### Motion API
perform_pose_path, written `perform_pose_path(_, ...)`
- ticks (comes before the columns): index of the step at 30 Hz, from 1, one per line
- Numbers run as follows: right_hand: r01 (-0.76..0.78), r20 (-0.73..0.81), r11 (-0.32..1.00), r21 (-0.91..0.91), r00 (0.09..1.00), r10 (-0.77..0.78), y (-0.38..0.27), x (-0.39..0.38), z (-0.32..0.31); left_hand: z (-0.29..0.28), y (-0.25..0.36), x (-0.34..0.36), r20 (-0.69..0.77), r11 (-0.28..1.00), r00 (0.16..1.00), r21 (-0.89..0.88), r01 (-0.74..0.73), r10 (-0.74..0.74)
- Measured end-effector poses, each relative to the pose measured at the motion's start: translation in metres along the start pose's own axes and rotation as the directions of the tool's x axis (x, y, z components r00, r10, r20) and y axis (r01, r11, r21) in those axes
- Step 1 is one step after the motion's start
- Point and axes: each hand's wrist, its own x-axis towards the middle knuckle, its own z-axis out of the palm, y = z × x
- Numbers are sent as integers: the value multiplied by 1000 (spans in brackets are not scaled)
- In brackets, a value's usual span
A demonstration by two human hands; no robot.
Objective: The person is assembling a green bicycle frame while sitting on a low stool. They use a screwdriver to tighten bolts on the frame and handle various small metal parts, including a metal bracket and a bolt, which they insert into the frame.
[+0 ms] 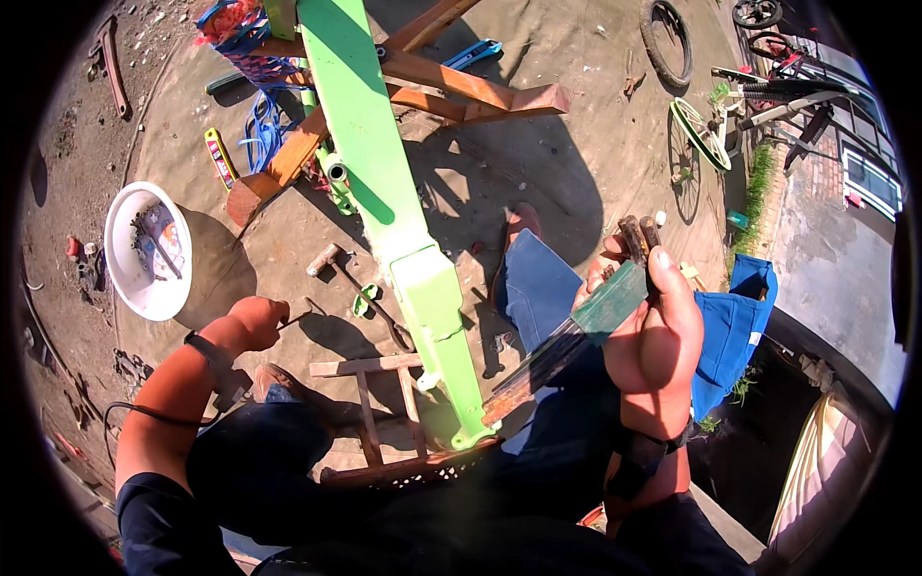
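Observation:
My right hand [663,350] is closed round a long dark metal piece [552,363], rusty at both ends and wrapped near the fingers by a green band [612,302]. Its lower end crosses in front of the narrow end of a light green painted metal beam [370,144]; whether they touch, I cannot tell. My left hand [257,323] is closed on a thin bent metal rod [296,315] whose tip sticks out, left of the beam. On the ground between hand and beam lie a hammer [324,259] and a small green ring-shaped part [365,300].
A wooden trestle [451,82] stands under the beam's far end. A white basin [117,274] with small metal parts sits at left, near a yellow tool [220,158]. A wooden frame [365,367] is near my legs. At right are a blue bag [735,336], a tyre [665,43] and a bicycle [706,139].

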Motion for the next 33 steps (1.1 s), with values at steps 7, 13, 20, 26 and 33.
perform_pose_path(7,19,226,997,68,974,-34,-15,27,-1,-76,98,-97,76,604,997,-793,75,-25)
perform_pose_path(13,2,367,963,268,925,-104,-35,44,-3,-97,175,-163,-190,366,978,-919,-147,-82)
perform_pose_path(20,38,452,945,325,872,-190,-25,14,2,-77,229,-194,-570,390,760,-807,-445,-312)
perform_pose_path(26,33,433,958,286,887,-160,-15,28,-11,-86,240,-196,-732,621,569,-654,-433,-375)
perform_pose_path(33,158,363,964,215,903,-229,-16,26,-1,-108,209,-139,-781,832,573,-475,-285,-250)
